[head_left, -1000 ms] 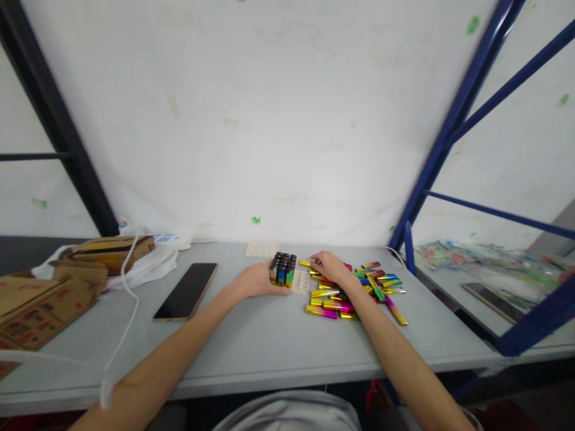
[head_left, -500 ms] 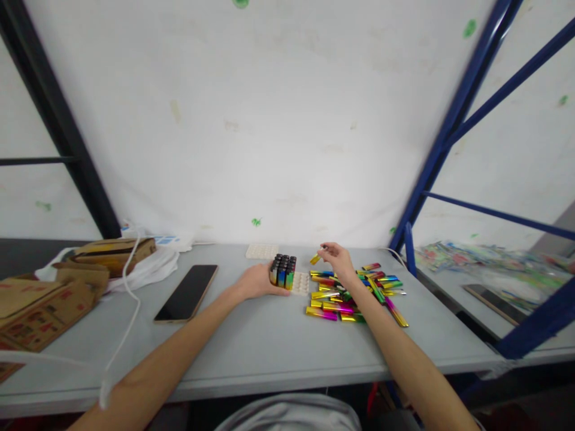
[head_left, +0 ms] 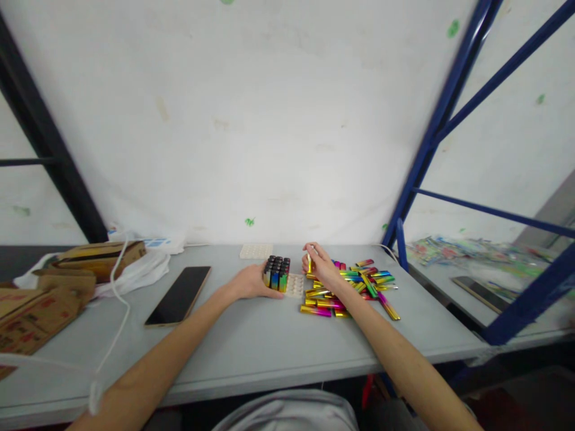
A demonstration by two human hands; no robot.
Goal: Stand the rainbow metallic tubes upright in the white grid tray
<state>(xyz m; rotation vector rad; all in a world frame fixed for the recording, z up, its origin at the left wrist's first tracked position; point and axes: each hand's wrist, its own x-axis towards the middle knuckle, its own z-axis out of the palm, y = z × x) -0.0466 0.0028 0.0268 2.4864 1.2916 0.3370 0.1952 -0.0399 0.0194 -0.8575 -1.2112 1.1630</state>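
Upright shiny lighters with dark tops stand packed in rows at one end of a white tray, whose small sockets show on the right. My left hand is wrapped around the left side of this block, thumb along its near face. Just right of the tray, my right hand is raised over the table with a gold lighter pinched upright in its fingers. Beneath and beside the right wrist lies a loose pile of metallic lighters in gold, pink, green and blue, partly hidden by the forearm.
Behind the block lies a second white tray. A phone rests on the table at left, near a white cable and cardboard boxes. On the right rise blue rack posts, with plastic packets beyond.
My right hand has moved toward the tray, and the gold lighter has turned from slanted to upright. My left hand stays around the block. The whole view has shifted slightly.
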